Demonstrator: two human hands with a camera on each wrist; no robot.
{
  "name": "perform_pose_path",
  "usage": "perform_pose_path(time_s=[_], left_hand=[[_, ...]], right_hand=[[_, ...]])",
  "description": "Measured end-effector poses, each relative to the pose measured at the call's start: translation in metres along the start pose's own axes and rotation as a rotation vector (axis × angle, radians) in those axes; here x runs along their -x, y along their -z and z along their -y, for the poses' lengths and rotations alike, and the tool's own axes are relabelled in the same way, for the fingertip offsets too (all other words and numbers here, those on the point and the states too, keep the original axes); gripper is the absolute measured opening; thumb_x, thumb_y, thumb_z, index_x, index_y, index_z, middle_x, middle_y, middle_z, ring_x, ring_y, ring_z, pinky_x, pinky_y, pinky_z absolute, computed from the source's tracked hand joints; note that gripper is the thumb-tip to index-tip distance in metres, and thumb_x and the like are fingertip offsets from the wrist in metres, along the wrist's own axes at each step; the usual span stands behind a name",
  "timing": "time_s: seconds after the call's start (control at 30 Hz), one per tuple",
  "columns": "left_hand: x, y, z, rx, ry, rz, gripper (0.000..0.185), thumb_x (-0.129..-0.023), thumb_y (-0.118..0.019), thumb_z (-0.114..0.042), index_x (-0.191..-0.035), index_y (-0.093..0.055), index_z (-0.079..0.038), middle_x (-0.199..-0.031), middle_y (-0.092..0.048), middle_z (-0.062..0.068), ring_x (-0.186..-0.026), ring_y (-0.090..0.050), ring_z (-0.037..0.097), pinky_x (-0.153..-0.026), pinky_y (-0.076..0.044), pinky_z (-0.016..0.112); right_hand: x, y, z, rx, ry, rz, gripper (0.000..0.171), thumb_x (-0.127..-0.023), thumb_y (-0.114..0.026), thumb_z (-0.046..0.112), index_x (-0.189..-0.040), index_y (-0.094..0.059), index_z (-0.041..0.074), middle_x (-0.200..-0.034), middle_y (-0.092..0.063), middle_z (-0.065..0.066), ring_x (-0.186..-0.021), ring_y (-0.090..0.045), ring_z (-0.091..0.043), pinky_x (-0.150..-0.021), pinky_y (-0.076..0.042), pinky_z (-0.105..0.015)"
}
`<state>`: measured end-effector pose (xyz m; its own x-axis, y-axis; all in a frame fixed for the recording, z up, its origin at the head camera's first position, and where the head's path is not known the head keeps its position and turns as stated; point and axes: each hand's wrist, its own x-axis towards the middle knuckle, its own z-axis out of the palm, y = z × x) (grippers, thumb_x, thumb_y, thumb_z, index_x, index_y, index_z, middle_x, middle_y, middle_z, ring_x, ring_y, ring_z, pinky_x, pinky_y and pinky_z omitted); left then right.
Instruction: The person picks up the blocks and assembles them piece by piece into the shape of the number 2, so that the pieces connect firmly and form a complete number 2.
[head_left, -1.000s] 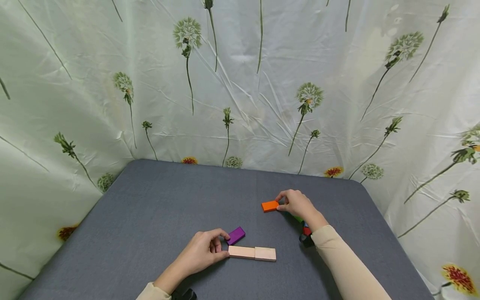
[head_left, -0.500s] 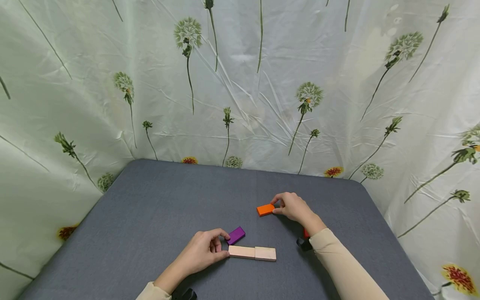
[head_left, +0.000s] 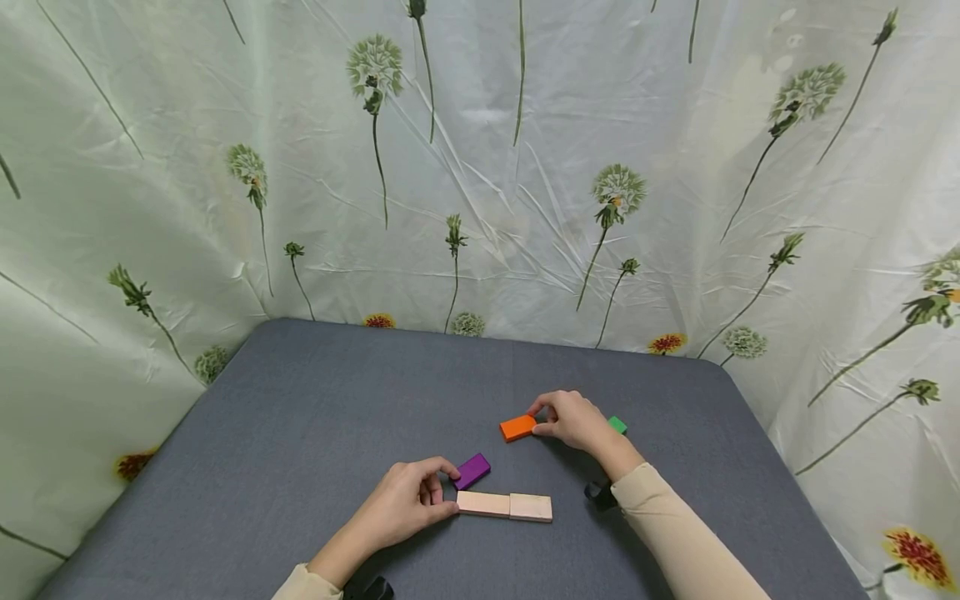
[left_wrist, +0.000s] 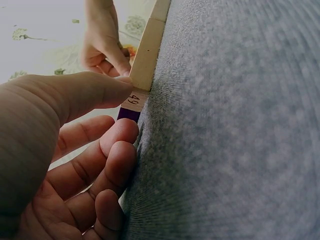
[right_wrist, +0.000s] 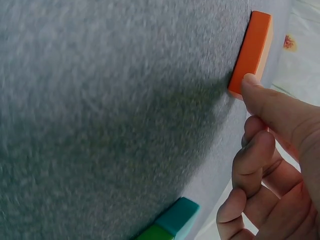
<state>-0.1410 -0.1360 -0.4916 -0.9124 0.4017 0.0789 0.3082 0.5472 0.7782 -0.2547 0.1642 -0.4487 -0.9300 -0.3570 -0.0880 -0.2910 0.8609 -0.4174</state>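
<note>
Drew the orange block point(head_left: 517, 428) leftward and away from the far edge of the desk point(head_left: 337, 400), pinched at one end in the right hand point(head_left: 573, 421), narrowing the gap to the purple block point(head_left: 472, 472). Kept the left hand point(head_left: 401, 504) in place with thumb at a pale wooden block point(head_left: 483, 505) and index finger at the purple one; could not tell gripping from touching. Uncovered a green block point(head_left: 617, 425) just past the right wrist point(head_left: 621, 461). Left open room toward the far-left corner.
</note>
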Motion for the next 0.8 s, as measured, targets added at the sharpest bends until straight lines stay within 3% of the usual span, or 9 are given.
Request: perform_pose_path(time_s=[0.8], left_hand=[[0.0,0.0,0.0,0.002,0.017,0.009,0.029,-0.089,-0.089,-0.021,-0.113,-0.074,-0.017,-0.074,-0.062,-0.012,-0.059,-0.052,-0.002,-0.054,-0.044,0.02]], right_hand=[[0.009,-0.009,0.018,-0.046,0.185,0.073,0.019,-0.094,-0.084,0.016,-0.113,-0.08,0.014,-0.071,-0.055,0.005,-0.061,-0.045,-0.006,-0.059,-0.033,-0.02]])
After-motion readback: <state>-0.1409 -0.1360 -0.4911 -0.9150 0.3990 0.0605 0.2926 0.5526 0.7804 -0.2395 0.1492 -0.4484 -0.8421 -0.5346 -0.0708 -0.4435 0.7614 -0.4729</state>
